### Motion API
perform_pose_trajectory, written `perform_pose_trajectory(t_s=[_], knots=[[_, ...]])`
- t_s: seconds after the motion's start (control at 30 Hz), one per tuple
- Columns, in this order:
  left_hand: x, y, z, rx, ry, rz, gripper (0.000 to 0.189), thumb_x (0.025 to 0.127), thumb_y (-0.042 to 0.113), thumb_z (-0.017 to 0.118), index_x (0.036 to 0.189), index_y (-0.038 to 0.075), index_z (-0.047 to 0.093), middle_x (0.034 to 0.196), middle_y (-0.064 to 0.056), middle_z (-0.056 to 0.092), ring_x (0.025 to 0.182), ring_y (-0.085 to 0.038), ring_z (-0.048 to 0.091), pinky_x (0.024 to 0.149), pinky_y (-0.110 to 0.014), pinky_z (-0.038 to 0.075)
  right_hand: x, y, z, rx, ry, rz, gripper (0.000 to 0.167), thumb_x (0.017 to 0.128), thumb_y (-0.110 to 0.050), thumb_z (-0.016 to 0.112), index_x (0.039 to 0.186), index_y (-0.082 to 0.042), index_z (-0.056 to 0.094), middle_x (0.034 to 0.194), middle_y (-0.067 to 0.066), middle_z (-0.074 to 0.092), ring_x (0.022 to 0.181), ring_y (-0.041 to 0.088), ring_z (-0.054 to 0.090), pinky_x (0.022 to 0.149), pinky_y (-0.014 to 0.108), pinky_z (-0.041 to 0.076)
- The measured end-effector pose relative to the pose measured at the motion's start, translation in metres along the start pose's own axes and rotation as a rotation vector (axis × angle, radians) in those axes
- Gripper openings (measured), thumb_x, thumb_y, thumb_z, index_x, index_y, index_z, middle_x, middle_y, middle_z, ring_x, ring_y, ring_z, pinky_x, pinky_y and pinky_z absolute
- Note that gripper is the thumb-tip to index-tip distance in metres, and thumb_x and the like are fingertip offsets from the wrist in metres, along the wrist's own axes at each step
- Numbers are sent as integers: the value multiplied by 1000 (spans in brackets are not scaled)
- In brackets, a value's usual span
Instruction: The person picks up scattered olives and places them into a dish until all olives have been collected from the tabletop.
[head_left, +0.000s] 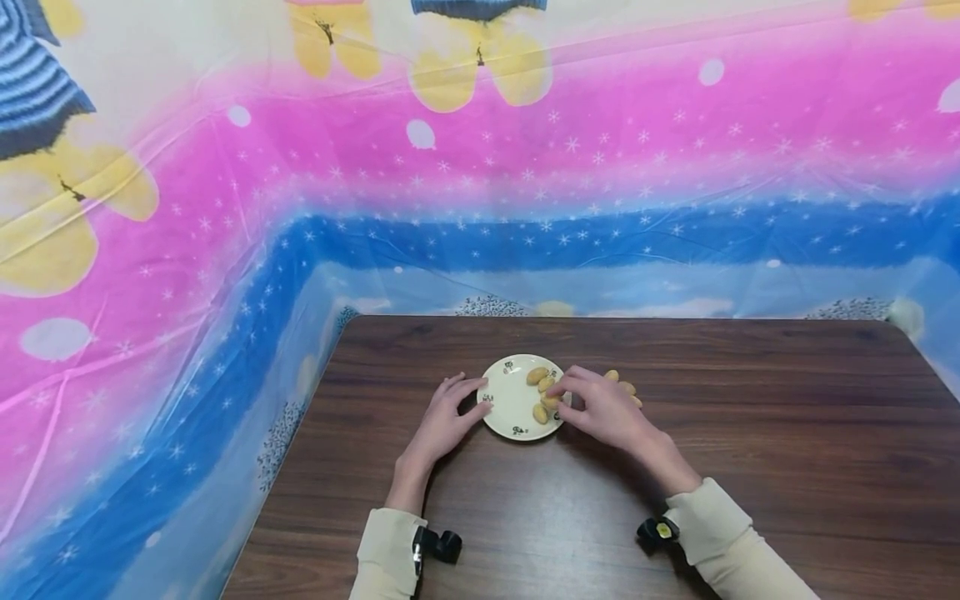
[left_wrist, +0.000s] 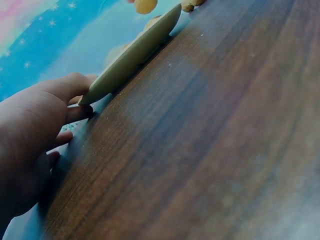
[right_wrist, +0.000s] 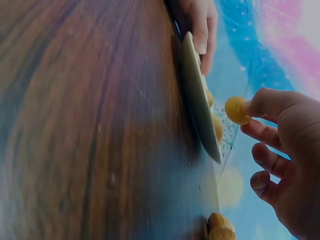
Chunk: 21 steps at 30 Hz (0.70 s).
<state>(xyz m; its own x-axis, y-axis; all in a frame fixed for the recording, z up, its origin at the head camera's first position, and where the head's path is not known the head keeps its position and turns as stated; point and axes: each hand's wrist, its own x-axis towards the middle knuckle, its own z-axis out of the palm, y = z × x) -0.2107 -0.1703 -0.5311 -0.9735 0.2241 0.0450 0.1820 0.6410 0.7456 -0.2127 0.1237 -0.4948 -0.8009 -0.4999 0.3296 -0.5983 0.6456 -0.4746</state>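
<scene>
A cream plate (head_left: 512,400) with small dark prints stands on the table, several tan oval nuts (head_left: 537,376) lying on its right half. The left hand (head_left: 450,417) holds its left rim, thumb and fingers around the edge; in the left wrist view a finger shows beneath the rim. Over the plate's right side, the right hand (head_left: 603,408) pinches one yellowish nut (right_wrist: 237,110) between thumb and index finger, its other fingers loosely bent. In the right wrist view that nut is raised clear of the plate. The nuts look walnut-like, but their exact kind is unclear.
More nuts (head_left: 627,388) lie on the table just right of the plate, partly behind the right hand. The dark wooden table (head_left: 787,433) meets a patterned pink and blue cloth (head_left: 600,183) at its back and left edges. Small black cameras (head_left: 448,547) are on both wrists.
</scene>
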Motion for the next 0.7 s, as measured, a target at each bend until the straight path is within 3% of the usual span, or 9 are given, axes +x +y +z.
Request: perform_pose_trajectory(t_s=[0.17,0.4,0.7], knots=[[0,0,1,8,4,7,50,96,48,62,142,28,56,148,2,53,152,-29,23,121,-60,21,3,-7,7,2,6,-38,14,89,-19,74,103,-21,75,105,-7,67,73,12,62,59,18,46],[1,1,1,9,2,-8,49,97,47,62,142,29,57,149,2,52,152,-29,22,121,-59,21,5,-15,15,-34,-3,-68,13,90,-24,73,103,-24,75,105,-10,67,80,5,63,67,22,53],[1,0,2,12,13,-16,49,96,48,62,141,30,57,148,3,53,152,-28,23,121,-59,23,8,-19,29,-20,-47,-61,14,91,-26,72,105,-26,75,108,-10,65,73,3,56,66,21,49]])
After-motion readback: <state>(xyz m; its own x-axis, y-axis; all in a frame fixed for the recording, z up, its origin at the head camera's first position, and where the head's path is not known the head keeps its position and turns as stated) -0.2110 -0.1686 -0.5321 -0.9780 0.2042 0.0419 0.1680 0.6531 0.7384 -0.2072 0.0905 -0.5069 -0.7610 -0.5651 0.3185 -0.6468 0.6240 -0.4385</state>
